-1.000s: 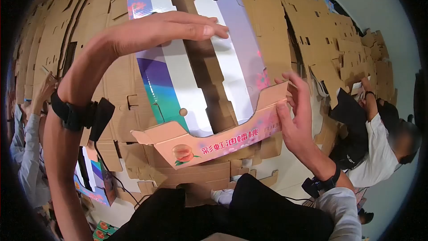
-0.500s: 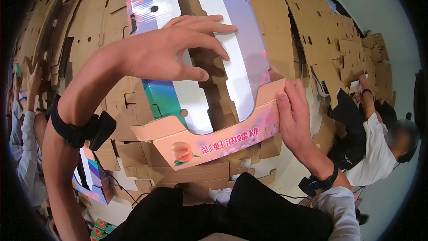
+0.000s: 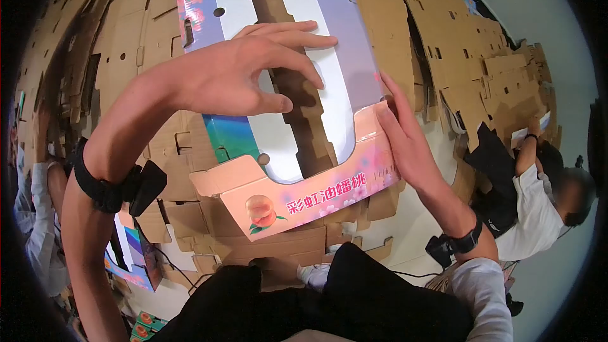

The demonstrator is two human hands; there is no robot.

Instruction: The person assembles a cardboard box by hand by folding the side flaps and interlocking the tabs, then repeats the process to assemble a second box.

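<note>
In front of me lies a partly folded fruit carton (image 3: 329, 206), printed pink, purple and green, with peaches and Chinese characters on its raised front panel. Two white inner flaps (image 3: 277, 147) run lengthwise, a long gap between them. Above that gap hovers my left hand (image 3: 237, 76), fingers spread and thumb apart, holding nothing. My right hand (image 3: 408, 139) grips the carton's front right corner, its thumb on the folded corner tab and its fingers along the outer side. At the front left, another tab (image 3: 228, 180) sticks outward.
Flattened brown cardboard (image 3: 139, 44) is piled under and around the carton. At right sits a person in a white shirt (image 3: 538, 215), handling something white. Another person's sleeve (image 3: 41, 215) shows at far left. A second printed carton (image 3: 142, 266) stands on the floor, lower left.
My right hand has shifted inward and up along the corner, and the right tab has folded inward with it. My left hand stays nearly in place. The person at right has moved an arm.
</note>
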